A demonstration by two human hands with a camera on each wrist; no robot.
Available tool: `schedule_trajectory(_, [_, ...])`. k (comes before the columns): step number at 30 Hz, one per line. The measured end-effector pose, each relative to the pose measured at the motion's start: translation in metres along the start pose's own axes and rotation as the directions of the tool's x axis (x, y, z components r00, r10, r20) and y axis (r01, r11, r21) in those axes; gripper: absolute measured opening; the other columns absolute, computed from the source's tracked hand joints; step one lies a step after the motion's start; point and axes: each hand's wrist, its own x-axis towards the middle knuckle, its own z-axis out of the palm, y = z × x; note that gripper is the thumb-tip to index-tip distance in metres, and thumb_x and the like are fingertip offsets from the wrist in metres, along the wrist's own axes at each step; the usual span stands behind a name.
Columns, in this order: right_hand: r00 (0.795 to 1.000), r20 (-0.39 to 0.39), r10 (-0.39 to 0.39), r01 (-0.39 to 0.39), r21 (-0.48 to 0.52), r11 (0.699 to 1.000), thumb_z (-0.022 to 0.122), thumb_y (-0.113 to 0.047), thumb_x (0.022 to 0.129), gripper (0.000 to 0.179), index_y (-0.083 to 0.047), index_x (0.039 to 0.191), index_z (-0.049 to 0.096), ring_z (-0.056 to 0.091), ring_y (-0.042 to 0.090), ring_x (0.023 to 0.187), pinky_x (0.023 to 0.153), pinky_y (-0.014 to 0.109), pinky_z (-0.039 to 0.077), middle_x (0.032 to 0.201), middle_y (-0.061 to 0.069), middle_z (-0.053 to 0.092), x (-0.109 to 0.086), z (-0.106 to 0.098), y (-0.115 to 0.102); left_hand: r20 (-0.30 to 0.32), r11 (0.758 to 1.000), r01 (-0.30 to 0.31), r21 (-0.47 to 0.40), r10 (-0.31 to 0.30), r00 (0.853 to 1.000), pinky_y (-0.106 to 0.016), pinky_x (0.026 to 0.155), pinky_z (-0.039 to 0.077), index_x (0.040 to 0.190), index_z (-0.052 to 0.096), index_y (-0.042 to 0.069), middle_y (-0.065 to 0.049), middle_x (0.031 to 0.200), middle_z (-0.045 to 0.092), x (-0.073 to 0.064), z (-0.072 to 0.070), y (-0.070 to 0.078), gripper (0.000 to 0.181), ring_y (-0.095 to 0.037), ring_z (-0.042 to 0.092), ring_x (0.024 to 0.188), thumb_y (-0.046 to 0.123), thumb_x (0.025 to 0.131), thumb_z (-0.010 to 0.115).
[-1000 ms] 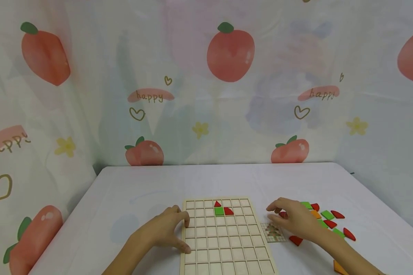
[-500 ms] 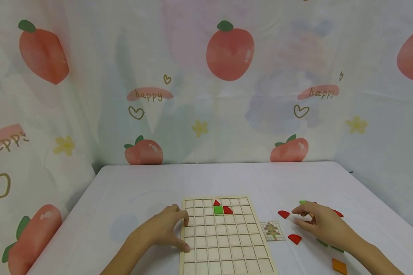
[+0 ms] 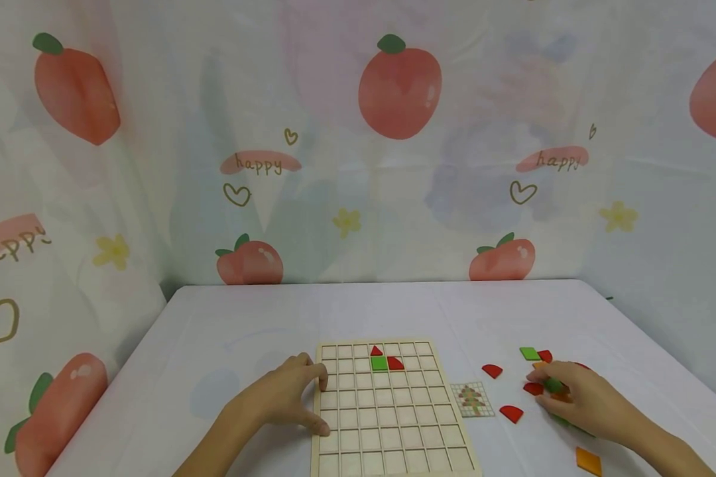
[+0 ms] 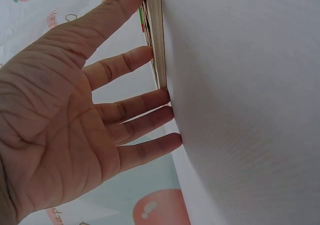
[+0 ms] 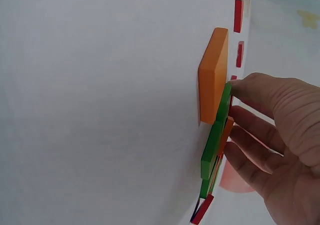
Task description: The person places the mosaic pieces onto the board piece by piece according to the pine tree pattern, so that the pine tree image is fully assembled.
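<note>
My left hand (image 3: pixel 283 394) rests at the left edge of a pale wooden grid board (image 3: pixel 388 419), its thumb and fingers spread along the rim. In the left wrist view the fingertips (image 4: pixel 162 96) touch the board's side. Set in the board are a red triangle (image 3: pixel 376 351), a green square (image 3: pixel 379 363) and a red quarter-circle (image 3: pixel 396 363). My right hand (image 3: pixel 591 404) is low over loose tiles at the right. Its thumb and index fingertips are around a red tile (image 3: pixel 534 389), next to a green tile (image 3: pixel 553 385). Whether they pinch it is unclear.
A small pattern card (image 3: pixel 473 400) with a tree picture lies right of the board. Two red quarter-circles lie near it, one behind (image 3: pixel 492 371) and one in front (image 3: pixel 511 414). An orange tile (image 3: pixel 589 461) lies nearest, and a green tile (image 3: pixel 530 353) farther back.
My right hand has moved right and nearer, away from the card, uncovering red pieces and lowering among the loose tiles. My left hand and the board's pieces have stayed put.
</note>
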Motion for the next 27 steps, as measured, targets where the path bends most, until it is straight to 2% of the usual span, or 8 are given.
schedule_trajectory(12, [0.996, -0.071, -0.048, 0.047, -0.023, 0.999, 0.091, -0.014, 0.075, 0.031, -0.019, 0.102, 0.075, 0.059, 0.002, 0.088, 0.074, 0.025, 0.053, 0.098, -0.015, 0.071, -0.001, 0.0, 0.004, -0.009, 1.0, -0.001, -0.012, 0.001, 1.0, -0.05, 0.083, 0.052, 0.1, 0.059, 0.021, 0.0, 0.111, 0.053, -0.002, -0.003, 0.002, 0.055, -0.022, 0.05, 0.101, 0.041, 0.065, 0.097])
schedule_trajectory(18, [0.994, -0.073, -0.08, 0.079, -0.014, 0.997, 0.09, -0.014, 0.075, 0.032, -0.019, 0.102, 0.075, 0.059, -0.001, 0.09, 0.076, 0.023, 0.054, 0.099, -0.015, 0.071, -0.001, 0.003, 0.005, -0.004, 1.0, 0.003, -0.014, -0.003, 1.0, -0.049, 0.083, 0.051, 0.099, 0.059, 0.022, 0.001, 0.109, 0.052, -0.001, -0.003, 0.002, 0.054, -0.021, 0.049, 0.1, 0.041, 0.065, 0.097])
schedule_trajectory(22, [0.99, -0.076, -0.122, 0.122, 0.0, 0.993, 0.089, -0.014, 0.076, 0.032, -0.02, 0.104, 0.075, 0.059, -0.001, 0.09, 0.076, 0.021, 0.054, 0.1, -0.016, 0.071, 0.002, 0.004, 0.003, -0.001, 1.0, 0.002, -0.022, -0.002, 1.0, -0.049, 0.084, 0.051, 0.099, 0.06, 0.021, 0.0, 0.109, 0.052, -0.001, -0.002, 0.002, 0.054, -0.021, 0.05, 0.1, 0.04, 0.065, 0.097])
schedule_trajectory(27, [0.971, -0.131, -0.2, 0.206, 0.037, 0.978, 0.086, -0.008, 0.079, 0.029, -0.02, 0.103, 0.074, 0.057, 0.001, 0.085, 0.071, 0.02, 0.05, 0.097, -0.017, 0.069, 0.008, 0.007, -0.005, -0.005, 1.0, 0.004, -0.009, -0.004, 1.0, -0.048, 0.083, 0.051, 0.1, 0.06, 0.022, 0.001, 0.109, 0.052, -0.001, 0.0, 0.002, 0.054, -0.02, 0.05, 0.099, 0.042, 0.065, 0.096])
